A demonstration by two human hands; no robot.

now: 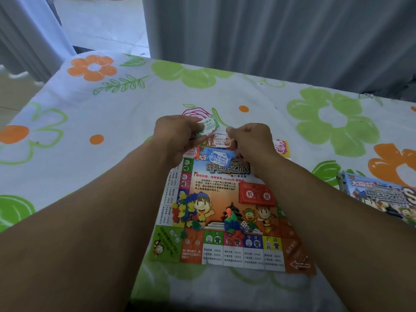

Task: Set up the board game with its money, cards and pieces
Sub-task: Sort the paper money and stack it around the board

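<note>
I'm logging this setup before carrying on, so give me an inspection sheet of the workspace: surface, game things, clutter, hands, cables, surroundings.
Surface: wrinkled flowered cloth covers it.
Job's things: game board lies flat; blue note and brown note at its far end; heap of coloured pieces, a die and a red card stack on it; game box to its right.
Clutter: nothing seen.
Hands: left hand pinches a green note; right hand curled, grip unclear.
Cables: nothing seen.
Surroundings: grey curtains behind; pale floor far left.

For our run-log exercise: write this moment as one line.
left hand: pinches green note | right hand: grip unclear | blue note: on board | pieces: piled on board
</note>
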